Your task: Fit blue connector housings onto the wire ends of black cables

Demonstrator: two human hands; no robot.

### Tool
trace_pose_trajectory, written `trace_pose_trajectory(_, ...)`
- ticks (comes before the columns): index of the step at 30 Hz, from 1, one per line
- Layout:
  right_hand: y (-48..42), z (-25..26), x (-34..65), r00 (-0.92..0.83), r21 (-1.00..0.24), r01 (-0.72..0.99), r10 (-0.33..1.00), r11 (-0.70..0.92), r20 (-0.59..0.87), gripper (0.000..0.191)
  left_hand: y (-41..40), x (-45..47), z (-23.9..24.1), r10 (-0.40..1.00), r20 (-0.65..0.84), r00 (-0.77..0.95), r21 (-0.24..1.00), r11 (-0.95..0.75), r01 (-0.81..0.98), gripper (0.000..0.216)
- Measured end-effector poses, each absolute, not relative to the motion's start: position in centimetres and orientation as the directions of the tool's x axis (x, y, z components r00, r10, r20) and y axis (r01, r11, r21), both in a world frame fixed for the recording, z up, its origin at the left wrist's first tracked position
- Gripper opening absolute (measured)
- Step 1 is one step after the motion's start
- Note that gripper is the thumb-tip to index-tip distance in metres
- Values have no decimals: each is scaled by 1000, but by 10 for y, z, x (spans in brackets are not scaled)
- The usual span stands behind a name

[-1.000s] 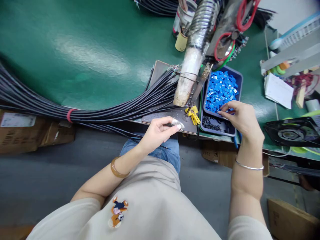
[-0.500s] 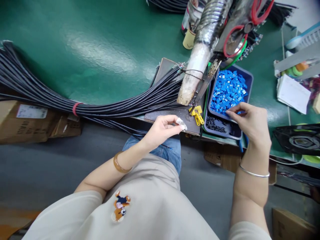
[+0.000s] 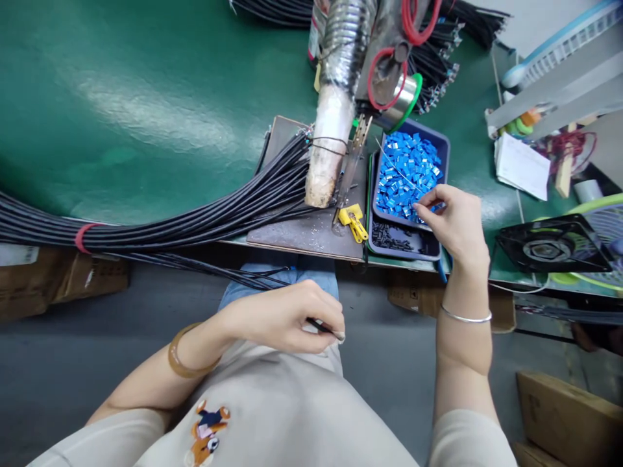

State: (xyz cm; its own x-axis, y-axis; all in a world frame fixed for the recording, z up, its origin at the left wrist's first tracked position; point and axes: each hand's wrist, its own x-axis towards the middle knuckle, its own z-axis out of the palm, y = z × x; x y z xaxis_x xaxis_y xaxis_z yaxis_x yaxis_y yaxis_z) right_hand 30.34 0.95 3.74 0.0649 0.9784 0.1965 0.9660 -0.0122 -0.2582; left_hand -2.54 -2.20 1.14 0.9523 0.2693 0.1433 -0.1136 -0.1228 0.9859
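- Left hand [image 3: 304, 318]: low before the lap, fingers curled closed on a thin black cable [image 3: 318, 326]. Risk: the cable could twist or slip, since little of it shows beyond the fingertips.
- Right hand [image 3: 450, 214]: thumb and fingertips drawn close together over the near edge of the blue pieces; whether anything is pinched, cannot tell. Risk: fumbling or taking several at once, the pieces being small and heaped.
- Small black pieces [image 3: 396, 239], in the nearer end of the tray stack, beneath the right hand. Risk: mixing, should a blue piece drop among them.
- Yellow plastic clip-like tool [image 3: 354, 222], on the brown board near the bench edge. Risk: a knock from a crossing hand.
- Small flat blue pieces [image 3: 409, 172], loose in a grey-blue plastic tray [image 3: 442, 149]. Risk: spillage, if the tray is jolted.
- Thin silvery wire [image 3: 396, 167], slanting over the blue pieces towards the right hand. Risk: snagging fingers, owing to its position.
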Motion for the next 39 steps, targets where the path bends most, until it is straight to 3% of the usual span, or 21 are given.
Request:
trace_pose_trajectory(2, 7, 36, 300, 21, -268, 963, 978, 36, 207, 7, -21, -32, 5, 417, 56, 907, 972, 184, -145, 6)
trace_pose_trajectory(4, 8, 35, 297, -37, -278, 956, 981, 89, 189, 7, -19, -37, -2, 624, -135, 770, 843, 481, -242, 10)
trace_pose_trajectory(6, 10, 33, 296, -71, -289, 950, 982, 120, 175, 8, -17, -41, -8, 713, -326, 621, 685, 631, -364, 14)
trace_pose_trajectory(8, 12, 33, 295, -65, -293, 949, 979, 121, 194, 9, -14, -43, -11, 726, -422, 544, 605, 672, -428, 14)
trace_pose_trajectory(13, 16, 32, 290, 68, -318, 947, 950, 35, 306, 9, -10, -41, -8, 768, -393, 506, 617, 628, -475, 13)
trace_pose_trajectory(16, 23, 25, 287, 123, -366, 930, 947, -6, 296, 8, -7, -35, -8, 796, -332, 506, 659, 580, -480, 13)
trace_pose_trajectory(21, 33, 17, 284, 140, -326, 944, 955, -49, 263, 15, -5, -22, -10, 834, -261, 486, 750, 493, -442, 15)
trace_pose_trajectory(27, 31, 15, 284, 288, -487, 857, 940, -167, 185, 19, -5, -11, -13, 850, -227, 476, 779, 452, -435, 23)
trace_pose_trajectory(31, 30, 9, 288, 300, -548, 824, 932, -145, 204, 17, -5, -7, -15, 855, -208, 476, 792, 433, -431, 21)
trace_pose_trajectory(33, 27, 8, 289, 268, -513, 852, 927, -100, 264, 17, -6, -6, -16, 857, -193, 479, 799, 420, -431, 19)
trace_pose_trajectory(36, 12, 14, 276, 248, -453, 891, 851, -14, 463, 16, -6, -4, -17, 869, -159, 469, 820, 381, -427, 17)
trace_pose_trajectory(39, -19, 24, 239, 336, -569, 813, 704, 119, 626, 16, -6, -3, -17, 887, -117, 446, 849, 322, -419, 14)
